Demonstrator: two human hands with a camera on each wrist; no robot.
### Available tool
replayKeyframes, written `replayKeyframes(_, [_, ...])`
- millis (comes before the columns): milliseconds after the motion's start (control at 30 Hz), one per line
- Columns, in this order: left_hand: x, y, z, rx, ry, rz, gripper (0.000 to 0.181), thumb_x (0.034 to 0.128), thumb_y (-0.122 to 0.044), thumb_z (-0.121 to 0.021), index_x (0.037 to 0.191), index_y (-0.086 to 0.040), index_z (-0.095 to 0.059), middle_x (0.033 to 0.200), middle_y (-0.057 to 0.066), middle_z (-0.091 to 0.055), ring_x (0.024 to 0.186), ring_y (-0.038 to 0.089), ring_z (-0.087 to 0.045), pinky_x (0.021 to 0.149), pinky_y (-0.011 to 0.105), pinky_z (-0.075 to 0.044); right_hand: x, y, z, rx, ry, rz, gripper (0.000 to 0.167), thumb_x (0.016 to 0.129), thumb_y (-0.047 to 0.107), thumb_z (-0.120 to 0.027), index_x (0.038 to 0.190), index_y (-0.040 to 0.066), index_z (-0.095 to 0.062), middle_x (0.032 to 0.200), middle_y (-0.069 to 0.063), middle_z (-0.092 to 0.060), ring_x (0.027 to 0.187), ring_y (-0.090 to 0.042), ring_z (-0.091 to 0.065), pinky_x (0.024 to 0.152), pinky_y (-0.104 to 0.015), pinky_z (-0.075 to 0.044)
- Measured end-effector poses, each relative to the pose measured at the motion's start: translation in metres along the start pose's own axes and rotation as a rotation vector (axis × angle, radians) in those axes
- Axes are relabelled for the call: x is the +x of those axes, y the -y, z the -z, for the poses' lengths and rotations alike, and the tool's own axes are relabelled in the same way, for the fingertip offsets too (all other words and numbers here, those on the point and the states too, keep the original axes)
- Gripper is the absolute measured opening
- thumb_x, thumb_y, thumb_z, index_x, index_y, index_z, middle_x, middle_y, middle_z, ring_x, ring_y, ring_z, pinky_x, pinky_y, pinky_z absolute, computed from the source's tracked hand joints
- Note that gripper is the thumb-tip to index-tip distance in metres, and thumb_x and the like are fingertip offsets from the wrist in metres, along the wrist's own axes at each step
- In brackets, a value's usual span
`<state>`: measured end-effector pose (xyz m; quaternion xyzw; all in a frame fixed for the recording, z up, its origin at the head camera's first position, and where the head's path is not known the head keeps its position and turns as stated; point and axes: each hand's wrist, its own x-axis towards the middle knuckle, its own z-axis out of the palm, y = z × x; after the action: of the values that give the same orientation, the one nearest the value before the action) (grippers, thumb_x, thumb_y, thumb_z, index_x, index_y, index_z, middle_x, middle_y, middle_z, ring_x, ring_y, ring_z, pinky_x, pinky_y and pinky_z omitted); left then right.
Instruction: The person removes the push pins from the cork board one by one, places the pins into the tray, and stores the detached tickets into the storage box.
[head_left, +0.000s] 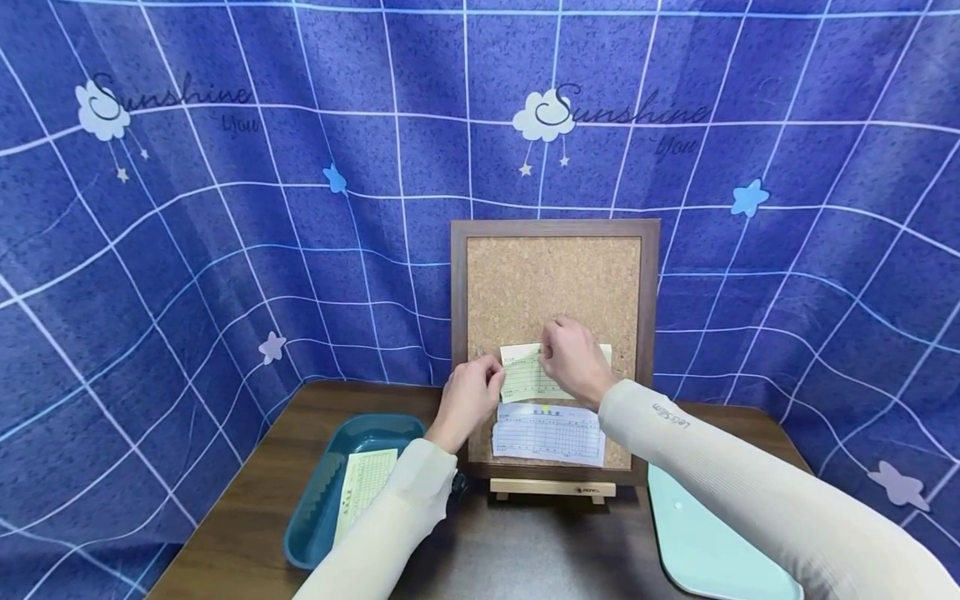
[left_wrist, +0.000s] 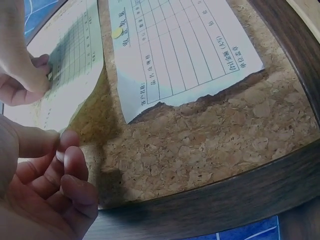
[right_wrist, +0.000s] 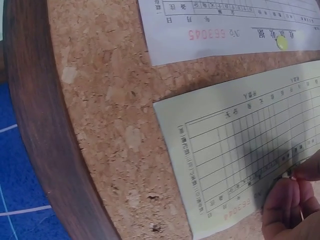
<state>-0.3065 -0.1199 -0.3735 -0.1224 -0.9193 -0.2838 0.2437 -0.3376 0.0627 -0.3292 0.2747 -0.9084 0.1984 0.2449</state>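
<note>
A framed corkboard [head_left: 555,283] stands upright on a small wooden easel [head_left: 552,487]. Against its lower half lies a pale yellow receipt slip [head_left: 521,382], just above a white receipt [head_left: 547,437] held by a yellow pushpin [right_wrist: 282,42]. My left hand [head_left: 472,392] pinches the yellow slip's left edge between thumb and forefinger; that end stands off the cork in the left wrist view. At the slip's upper edge, my right hand [head_left: 573,360] pinches what looks like a pushpin, mostly hidden by the fingertips [right_wrist: 287,200].
To the left on the wooden table [head_left: 247,483] is a dark teal tray [head_left: 303,521] with another yellow slip [head_left: 367,483] in it. A mint-green tray [head_left: 705,533] lies at the right, partly under my right sleeve. A blue patterned curtain [head_left: 375,167] hangs behind the board.
</note>
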Motion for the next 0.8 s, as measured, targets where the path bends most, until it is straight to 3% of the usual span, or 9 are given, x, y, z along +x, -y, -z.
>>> replayKeyframes(433, [0.001,-0.002,-0.004,0.015,-0.027,0.052,0.013,0.0902,-0.016,-0.060,0.077,-0.016,-0.063,0.065,-0.006,-0.056,0.060,0.014,-0.053,0.052,0.031,-0.041,-0.004,-0.020,0.000,0.033,-0.042,0.156,0.013,0.076,0.005,-0.068,0.079,0.011,-0.057,0.080,0.003,-0.052,0.071,-0.012,-0.050,0.064,-0.026,-0.045])
replayKeyframes(667, [0.002,-0.005,-0.003,0.004,-0.042,0.081,0.014,0.0924,-0.018,-0.058,0.079,-0.016,-0.064,0.069,-0.004,-0.058,0.063,0.016,-0.055,0.056,0.034,-0.043,-0.013,-0.029,0.000,0.042,-0.166,0.338,0.018,0.074,0.000,-0.071,0.079,0.012,-0.057,0.081,0.003,-0.051,0.075,-0.011,-0.052,0.064,-0.026,-0.046])
replayKeyframes(800, [0.003,-0.007,-0.003,0.012,-0.052,0.097,0.015,0.0929,-0.019,-0.057,0.080,-0.016,-0.065,0.069,-0.004,-0.059,0.065,0.017,-0.056,0.056,0.035,-0.044,-0.017,-0.030,0.000,0.055,-0.190,0.389,0.020,0.073,-0.004,-0.070,0.080,0.010,-0.057,0.082,0.001,-0.052,0.078,-0.013,-0.056,0.067,-0.025,-0.048])
